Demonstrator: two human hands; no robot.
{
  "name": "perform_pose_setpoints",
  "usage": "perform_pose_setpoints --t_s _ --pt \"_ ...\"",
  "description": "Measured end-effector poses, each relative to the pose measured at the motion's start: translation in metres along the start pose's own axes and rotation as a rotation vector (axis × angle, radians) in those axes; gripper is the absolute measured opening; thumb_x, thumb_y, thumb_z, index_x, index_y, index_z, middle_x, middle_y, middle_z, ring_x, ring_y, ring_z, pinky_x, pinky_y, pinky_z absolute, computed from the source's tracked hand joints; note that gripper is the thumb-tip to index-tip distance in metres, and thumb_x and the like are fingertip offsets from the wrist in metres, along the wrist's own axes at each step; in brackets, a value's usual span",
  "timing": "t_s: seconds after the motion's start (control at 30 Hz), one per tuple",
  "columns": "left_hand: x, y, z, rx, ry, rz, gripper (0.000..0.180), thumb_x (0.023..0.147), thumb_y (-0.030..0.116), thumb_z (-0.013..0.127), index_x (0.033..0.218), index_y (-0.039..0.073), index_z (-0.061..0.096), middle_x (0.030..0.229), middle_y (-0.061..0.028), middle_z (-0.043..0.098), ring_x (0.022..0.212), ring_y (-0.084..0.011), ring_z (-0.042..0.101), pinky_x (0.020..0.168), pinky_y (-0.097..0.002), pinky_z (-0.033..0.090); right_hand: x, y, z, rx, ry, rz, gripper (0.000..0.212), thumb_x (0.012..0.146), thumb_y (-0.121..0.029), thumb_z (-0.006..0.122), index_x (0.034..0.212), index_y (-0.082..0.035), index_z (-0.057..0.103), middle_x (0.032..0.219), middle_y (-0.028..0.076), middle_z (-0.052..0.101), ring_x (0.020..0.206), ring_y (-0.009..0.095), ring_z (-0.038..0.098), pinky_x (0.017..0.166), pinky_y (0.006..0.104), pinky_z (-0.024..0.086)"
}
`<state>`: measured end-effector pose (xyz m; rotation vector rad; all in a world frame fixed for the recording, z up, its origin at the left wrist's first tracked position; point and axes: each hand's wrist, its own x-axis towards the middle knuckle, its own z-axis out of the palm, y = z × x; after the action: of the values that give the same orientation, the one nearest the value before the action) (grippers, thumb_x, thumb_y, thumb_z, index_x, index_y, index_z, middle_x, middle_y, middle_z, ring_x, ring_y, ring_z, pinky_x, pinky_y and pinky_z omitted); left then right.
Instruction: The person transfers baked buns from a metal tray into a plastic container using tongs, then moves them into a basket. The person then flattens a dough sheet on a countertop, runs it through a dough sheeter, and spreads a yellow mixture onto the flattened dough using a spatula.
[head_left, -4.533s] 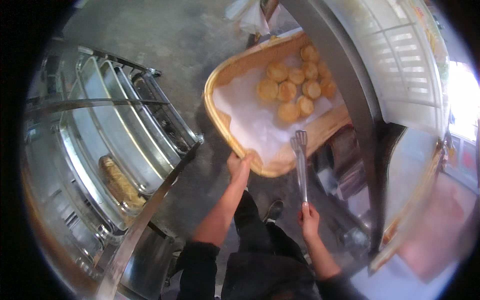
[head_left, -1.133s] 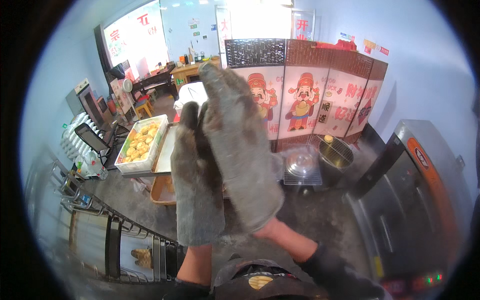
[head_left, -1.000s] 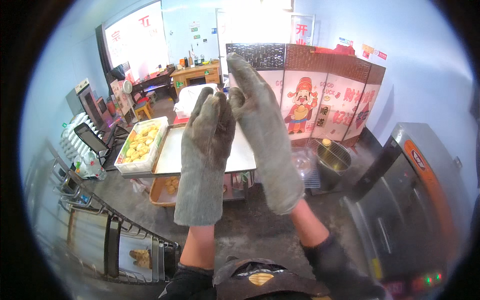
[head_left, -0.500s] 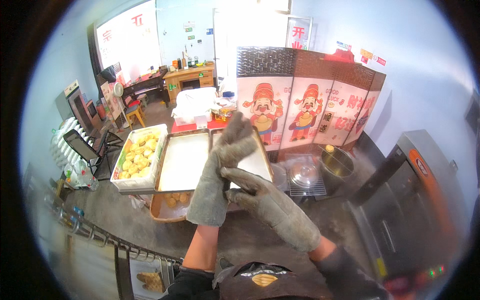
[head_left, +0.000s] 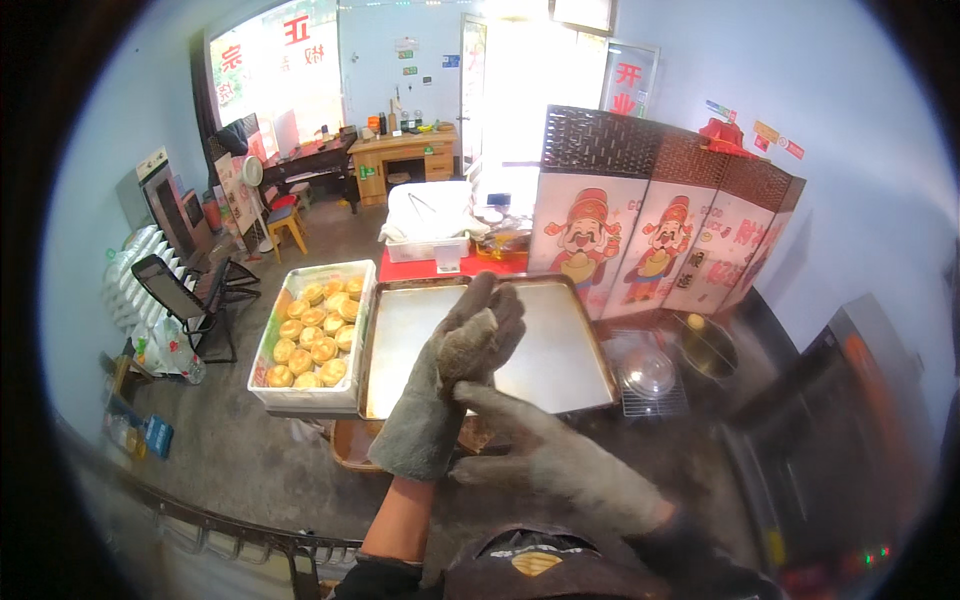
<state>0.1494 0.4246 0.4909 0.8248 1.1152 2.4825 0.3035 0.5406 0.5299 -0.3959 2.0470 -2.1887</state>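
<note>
Both of my hands wear thick grey work gloves. My left hand (head_left: 452,370) is raised in the middle, its fingers stretched upward and holding nothing. My right hand (head_left: 560,455) comes in from the lower right, somewhat blurred. Its fingers and thumb are apart, and the fingertips lie at or close to the lower palm of the left glove. Behind the gloves, two metal baking trays (head_left: 400,335) lie side by side with no food on them. To their left, a white plastic crate (head_left: 262,345) holds several golden round pastries (head_left: 323,349).
A brown tray (head_left: 352,445) is partly visible below the baking trays. At right stand a folding screen (head_left: 655,240), a wire rack with a round lid (head_left: 648,372), a round pot (head_left: 712,350) and a dark oven (head_left: 820,450). A metal rail (head_left: 200,515) curves across the lower left.
The view has shifted, so the crate and trays sit further right and show more fully. My right hand has lowered slightly, and its thumb has spread away from the fingers beside the left glove.
</note>
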Motion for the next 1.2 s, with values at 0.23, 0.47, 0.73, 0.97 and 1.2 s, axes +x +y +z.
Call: perform_pose_setpoints --t_s 0.23,0.47,0.73,0.97,1.2 --pt "-0.036 -0.014 -0.012 0.051 -0.213 -0.214 0.059 0.103 0.028 0.062 0.152 0.003 0.041 0.145 -0.0143 0.05 0.137 -0.022 0.048 0.118 -0.0373 0.039 0.037 -0.002 -0.052 0.183 0.382 -0.092 0.091 0.076 -0.003 0.078 0.156 0.002 0.036 0.15 0.018 0.05 0.14 0.027 0.049 0.118 0.0394 0.041" --pt "-0.074 -0.014 -0.02 0.901 -0.408 -0.21 0.048 0.103 0.021 0.06 0.145 0.0 0.048 0.139 -0.012 0.055 0.128 -0.0213 0.056 0.109 -0.0344 0.048 0.056 0.056 -0.035 0.602 0.155 0.188 0.079 0.088 -0.01 0.069 0.157 0.004 0.032 0.145 0.02 0.051 0.131 0.03 0.056 0.116 0.0398 0.043" --pt "-0.103 -0.057 -0.071 -0.57 0.255 -0.787 0.044 0.099 0.037 0.066 0.132 0.009 0.054 0.118 -0.0086 0.055 0.111 -0.0219 0.055 0.096 -0.0374 0.049 0.032 0.112 -0.111 0.173 0.132 0.142 0.047 0.098 -0.018 0.062 0.139 -0.005 0.045 0.125 0.008 0.052 0.114 0.014 0.052 0.099 0.0274 0.044" --pt "-0.175 -0.106 -0.158 -0.63 0.748 -0.648 0.033 0.099 0.046 0.065 0.111 0.016 0.064 0.091 -0.0008 0.055 0.087 -0.0191 0.053 0.08 -0.0362 0.047 -0.119 0.231 -0.211 0.709 0.588 0.64 0.02 0.104 -0.021 0.052 0.085 -0.014 0.052 0.069 0.003 0.046 0.062 0.014 0.047 0.061 0.0296 0.045" --pt "-0.117 -0.184 -0.173 -0.524 1.164 -0.521 0.031 0.1 0.031 0.065 0.121 0.009 0.062 0.108 -0.0063 0.062 0.102 -0.0258 0.061 0.09 -0.0428 0.051 -0.145 0.384 -0.198 0.862 0.604 0.82 0.017 0.104 -0.021 0.052 0.088 -0.013 0.053 0.074 0.004 0.046 0.067 0.015 0.047 0.064 0.0302 0.045"
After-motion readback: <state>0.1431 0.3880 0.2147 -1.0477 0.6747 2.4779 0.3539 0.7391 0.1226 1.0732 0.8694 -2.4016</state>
